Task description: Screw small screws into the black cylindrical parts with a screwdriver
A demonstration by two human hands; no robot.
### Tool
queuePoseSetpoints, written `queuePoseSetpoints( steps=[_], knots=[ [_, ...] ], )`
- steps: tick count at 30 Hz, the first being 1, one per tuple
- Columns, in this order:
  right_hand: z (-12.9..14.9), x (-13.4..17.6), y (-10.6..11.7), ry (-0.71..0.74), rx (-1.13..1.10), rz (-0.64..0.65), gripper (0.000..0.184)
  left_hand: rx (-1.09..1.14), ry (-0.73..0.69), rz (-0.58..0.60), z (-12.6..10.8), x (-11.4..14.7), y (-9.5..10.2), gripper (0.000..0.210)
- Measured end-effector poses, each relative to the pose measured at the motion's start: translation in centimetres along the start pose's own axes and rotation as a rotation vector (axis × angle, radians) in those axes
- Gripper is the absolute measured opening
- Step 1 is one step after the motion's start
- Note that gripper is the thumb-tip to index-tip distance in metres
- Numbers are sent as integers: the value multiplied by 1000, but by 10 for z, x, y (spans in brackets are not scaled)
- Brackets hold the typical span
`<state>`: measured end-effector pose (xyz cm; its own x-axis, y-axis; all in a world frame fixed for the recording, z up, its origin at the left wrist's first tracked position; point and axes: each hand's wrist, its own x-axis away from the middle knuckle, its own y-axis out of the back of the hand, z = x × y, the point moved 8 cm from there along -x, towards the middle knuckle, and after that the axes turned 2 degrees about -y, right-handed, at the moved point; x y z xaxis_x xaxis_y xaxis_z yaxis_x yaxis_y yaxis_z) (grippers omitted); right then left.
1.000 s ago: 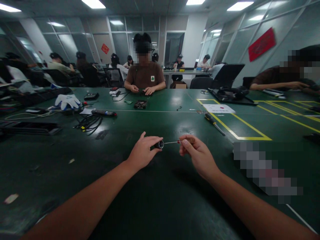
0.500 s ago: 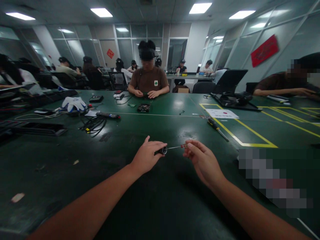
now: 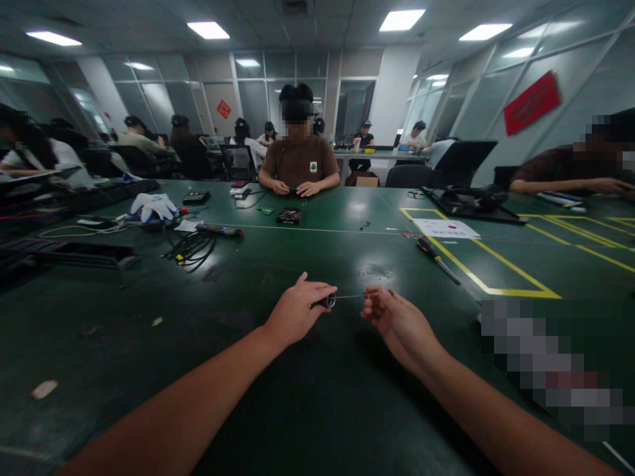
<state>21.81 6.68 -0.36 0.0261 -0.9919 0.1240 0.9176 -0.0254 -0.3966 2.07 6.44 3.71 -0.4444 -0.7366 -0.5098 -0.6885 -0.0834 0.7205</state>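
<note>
Pinching the cylinder (image 3: 327, 301) at its sides, left fingers (image 3: 320, 290) face the screwdriver (image 3: 358, 296); right fingers (image 3: 389, 297), clamped on it, have rolled since earlier.

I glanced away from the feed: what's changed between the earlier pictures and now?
The right hand has shifted its fingers on the driver, the thumb now farther back from the shaft. Everything on the table sits slightly farther right and lower in view, likely from camera movement. Nothing was picked up or released: the left hand still holds the part; the yellow-black screwdriver lies as before.
</note>
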Motion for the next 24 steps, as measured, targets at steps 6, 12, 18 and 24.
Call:
queuePoseSetpoints(
  steps=[6, 12, 18, 24],
  knots=[
    [5, -7, 8, 0, -46, -36, 24, -23, 54, -15, 3, -3, 3, 42],
    [15, 0, 0, 141, 69, -27, 32, -31, 63, 8, 2, -1, 3, 42],
    [16, 2, -3, 158, 104, -31, 36, -25, 53, 28, -2, -2, 2, 41],
    [17, 2, -3, 198, 161, -32, 38, -42, 27, 46, -3, -1, 0, 40]
  ],
)
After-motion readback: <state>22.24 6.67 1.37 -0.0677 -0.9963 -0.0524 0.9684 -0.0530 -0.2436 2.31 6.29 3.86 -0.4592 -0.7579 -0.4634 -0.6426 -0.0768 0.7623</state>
